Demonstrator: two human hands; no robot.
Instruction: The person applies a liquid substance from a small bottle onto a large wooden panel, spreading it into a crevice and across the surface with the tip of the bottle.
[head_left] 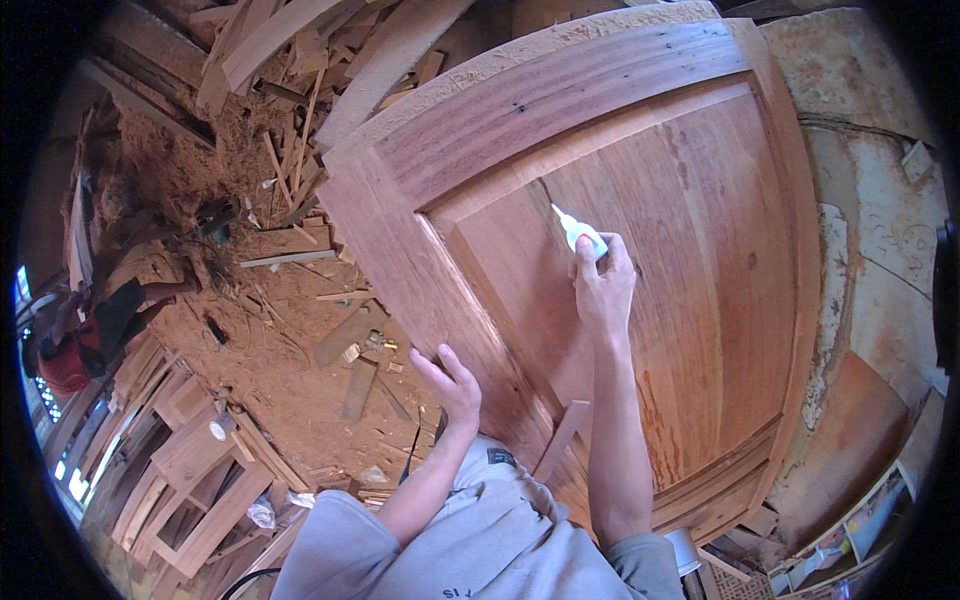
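Observation:
A small white glue bottle [581, 236] with a pointed nozzle is gripped in my right hand [606, 285]. Its tip points at a dark crack [545, 190] in the panel of a large wooden door [690, 230]. Whether the tip touches the wood I cannot tell. At the door's near left frame edge is my left hand [452, 388], fingers stretched out and nothing in it. A short strip of wood [560, 440] lies across the lower frame, close to my body. Wet-looking brown streaks [655, 420] mark the lower part of the panel.
Sawdust and wood offcuts [360, 370] cover the floor to the left. Long boards [290, 40] are heaped at the far left. A person in red and dark clothing [90, 345] is at the left rim. Stacked wooden frames [205, 490] stand at lower left, a white container [684, 552] by my right elbow.

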